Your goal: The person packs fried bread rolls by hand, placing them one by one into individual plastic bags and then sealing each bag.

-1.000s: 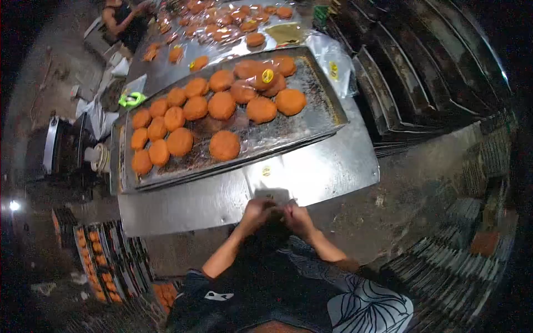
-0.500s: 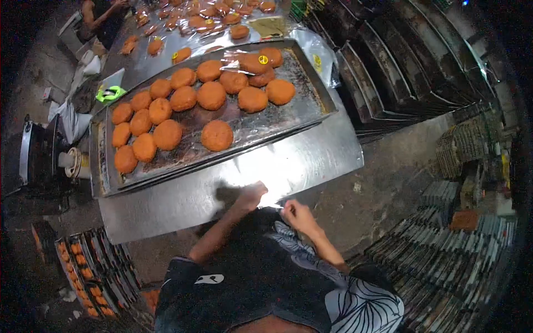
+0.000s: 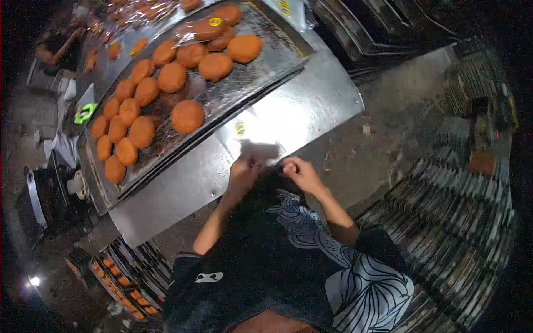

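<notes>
One clear bag (image 3: pixel 240 131), my left hand (image 3: pixel 243 171) and right hand (image 3: pixel 300 171) at its near end

Bag is on the table (image 3: pixel 166 201), flat or nearly so, by the middle of the near edge, yellow label (image 3: pixel 240 128) up. Lies forward of my hands, a bit left. Long axis seems to run away from me toward the near long edge of the tray (image 3: pixel 273 60); clear film, outline partly lost in glare. Left hand is nearer: it's over the table's near edge, just short of the label. Right hand sits just outside that edge, on the side toward the table's right corner, a narrow gap between the two.

Grip: fingers curled in on both. Right thumb and index look pinched together; left fingertips are dim and blurred. Can't tell if either has hold of the film.

Beyond the bag, a lone bun (image 3: pixel 187 116) lies by the tray's near edge, forward and left of both hands. More buns (image 3: pixel 172 77) fill the tray toward its far and left edges. A wrapped bun (image 3: pixel 205 30) rests at the far edge, toward the right end.
</notes>
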{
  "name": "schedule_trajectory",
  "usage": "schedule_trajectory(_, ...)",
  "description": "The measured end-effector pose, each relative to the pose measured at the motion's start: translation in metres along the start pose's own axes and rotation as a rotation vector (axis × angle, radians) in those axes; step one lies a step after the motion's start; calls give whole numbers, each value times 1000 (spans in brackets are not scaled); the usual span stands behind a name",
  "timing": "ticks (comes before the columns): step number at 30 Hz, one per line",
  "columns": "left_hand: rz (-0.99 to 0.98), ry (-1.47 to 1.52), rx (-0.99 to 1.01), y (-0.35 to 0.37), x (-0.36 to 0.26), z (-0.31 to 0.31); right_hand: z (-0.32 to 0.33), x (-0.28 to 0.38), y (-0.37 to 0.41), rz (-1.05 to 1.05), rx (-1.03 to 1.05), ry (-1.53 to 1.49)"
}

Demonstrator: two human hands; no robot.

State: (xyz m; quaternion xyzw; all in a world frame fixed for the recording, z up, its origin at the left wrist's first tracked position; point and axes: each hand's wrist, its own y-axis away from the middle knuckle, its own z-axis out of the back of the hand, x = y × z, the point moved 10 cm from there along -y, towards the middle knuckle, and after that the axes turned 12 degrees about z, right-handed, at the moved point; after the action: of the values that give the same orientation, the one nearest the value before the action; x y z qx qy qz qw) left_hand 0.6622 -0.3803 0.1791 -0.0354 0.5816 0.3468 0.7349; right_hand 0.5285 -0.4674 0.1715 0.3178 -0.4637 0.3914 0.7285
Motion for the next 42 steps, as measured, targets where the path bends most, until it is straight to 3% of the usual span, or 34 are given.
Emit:
schedule_trajectory(2,-366,-267,-137,9,-22,-27,12,-35,24,-85,-56,-24)
schedule_trajectory(3,-363,-262,-135,6,-24,-49,18,-45,35,-158,-96,-49)
schedule_trajectory(5,-214,-607,-254,-10,-14,-95,27,-46,46,-138,-104,-7)
schedule_trajectory(7,-215,-857,-195,-33,26,-134,39,-43,48,-59,-182,-24)
schedule_trajectory(9,-300,-839,-150,-32,-7,-125,36,-60,49,-146,-59,16)
schedule_trajectory(10,-323,-835,-139,-34,-13,-122,39,-96,53,-254,-301,-299)
schedule_trajectory(11,-260,-546,-198,-41,-13,-102,40,-108,56,-363,-537,-622)
schedule_trajectory(12,-201,-261,-260,-44,-7,-80,47,-83,44,-195,-319,-129)
schedule_trajectory(13,-193,-276,-283,-42,-5,-71,47,-79,34,-180,-300,-144)
schedule_trajectory(15,-4,-143,-4,-43,-11,-68,20,-48,-1,19,7,-349)
schedule_trajectory(16,-73,-167,10,-40,-5,-68,7,-32,-9,68,142,-327)
schedule_trajectory(17,120,-131,77,-36,0,-67,1,-27,-16,88,149,-325)
schedule_trajectory(19,153,-189,70,-23,-15,-55,-17,-15,-25,227,215,-276)
schedule_trajectory(20,140,-188,50,-18,-20,-47,-36,-38,-28,129,316,-160)
schedule_trajectory(23,320,54,-3,-11,-2,-27,-22,27,-21,287,329,20)
schedule_trajectory(24,270,198,2,-4,-24,-19,-28,30,-16,312,337,37)
schedule_trajectory(25,218,344,9,5,-44,-11,-16,17,-15,203,163,1)
schedule_trajectory(27,194,114,91,-15,47,-46,8,25,-17,187,-71,41)
schedule_trajectory(28,26,473,62,-3,7,-36,13,44,-20,188,-102,149)
schedule_trajectory(29,9,486,47,-4,18,-34,17,64,-21,186,-136,254)
schedule_trajectory(30,-36,410,175,-8,33,-49,9,55,-23,-8,-83,21)
schedule_trajectory(31,-78,329,305,-9,38,-62,5,58,-27,1,-81,33)
schedule_trajectory(32,-2,615,412,7,-11,-40,-1,62,-30,54,-59,89)
schedule_trajectory(33,-11,623,416,6,-24,-32,-6,65,-34,103,-38,145)
schedule_trajectory(35,154,-19,-91,-2,-13,11,-12,70,-45,98,-56,154)
schedule_trajectory(36,95,135,-333,9,-27,42,-18,76,-55,112,-19,132)
schedule_trajectory(37,91,142,-331,8,-32,44,-25,83,-66,125,20,108)
schedule_trajectory(39,-393,243,-708,35,-80,89,-50,98,-85,-222,297,-350)
schedule_trajectory(40,-528,25,-648,48,-116,95,-66,114,-99,-282,383,-788)
schedule_trajectory(41,-534,28,-547,55,-137,100,-79,130,-110,-419,477,-1194)
schedule_trajectory(42,-543,29,-573,56,-133,109,-68,142,-137,-307,202,-1003)
